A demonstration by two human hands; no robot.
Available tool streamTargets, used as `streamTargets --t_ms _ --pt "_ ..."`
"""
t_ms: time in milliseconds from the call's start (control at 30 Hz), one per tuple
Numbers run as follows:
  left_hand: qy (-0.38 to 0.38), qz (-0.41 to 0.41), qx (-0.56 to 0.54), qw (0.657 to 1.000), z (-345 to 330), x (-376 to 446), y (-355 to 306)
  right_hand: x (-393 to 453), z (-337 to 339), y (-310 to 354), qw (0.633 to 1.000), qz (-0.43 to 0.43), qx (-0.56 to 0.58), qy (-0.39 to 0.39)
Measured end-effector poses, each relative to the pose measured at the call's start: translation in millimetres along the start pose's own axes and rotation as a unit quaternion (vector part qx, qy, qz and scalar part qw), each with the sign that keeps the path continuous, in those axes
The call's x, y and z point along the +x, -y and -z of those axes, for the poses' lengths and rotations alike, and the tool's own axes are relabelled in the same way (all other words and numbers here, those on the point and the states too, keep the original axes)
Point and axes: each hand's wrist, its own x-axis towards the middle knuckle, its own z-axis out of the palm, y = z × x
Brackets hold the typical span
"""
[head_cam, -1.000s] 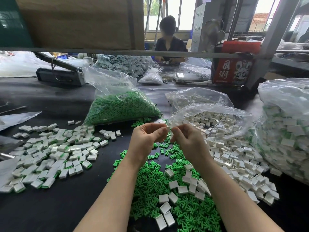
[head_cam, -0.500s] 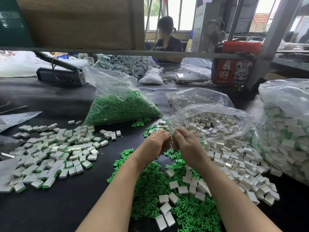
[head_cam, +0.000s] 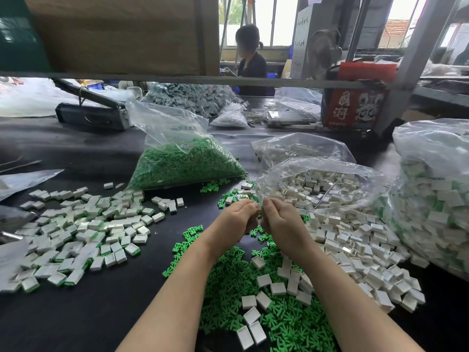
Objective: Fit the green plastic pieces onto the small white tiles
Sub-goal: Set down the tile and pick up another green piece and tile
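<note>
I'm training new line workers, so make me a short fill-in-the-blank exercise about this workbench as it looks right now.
1. The loose pile under the forearms is mostly ____ in colour.
2. The finished tiles lie on the person's ____ side.
3. The green pieces' bag is made of clear ____.
4. The left hand and right hand meet with fingers ____.

Missing words: green; left; plastic; curled
</note>
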Motion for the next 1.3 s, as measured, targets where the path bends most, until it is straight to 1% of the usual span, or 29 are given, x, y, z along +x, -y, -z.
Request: streamTargets --t_ms 67,233,433,600,733,1100,1300 --pt "0.009 -0.002 0.006 1.000 -2 0 -1 0 0 -3 1.000 -0.009 0.005 0.005" --pt "-0.019 -0.012 0.016 1.000 -14 1 -1 0 -4 -6 0.999 -0.009 -0.017 -0.025" --pt "-0.053 -0.041 0.095 0.993 -19 5 5 -3 -7 -10 0.992 -0.004 -0.118 -0.042" --pt "-0.081 -0.034 0.143 0.986 -26 10 13 -3 -8 -14 0.984 -0.016 -0.173 -0.047" --pt "-0.087 -0.027 0.152 0.984 -29 8 15 -3 -9 -16 0.981 -0.029 -0.188 -0.042" --pt "-0.090 -0.020 0.122 0.988 -30 8 19 -4 -9 -16 0.978 -0.014 -0.206 -0.034" --pt "-0.080 -0.024 0.071 0.994 -28 9 18 -7 -7 -15 0.980 0.009 -0.196 -0.026"
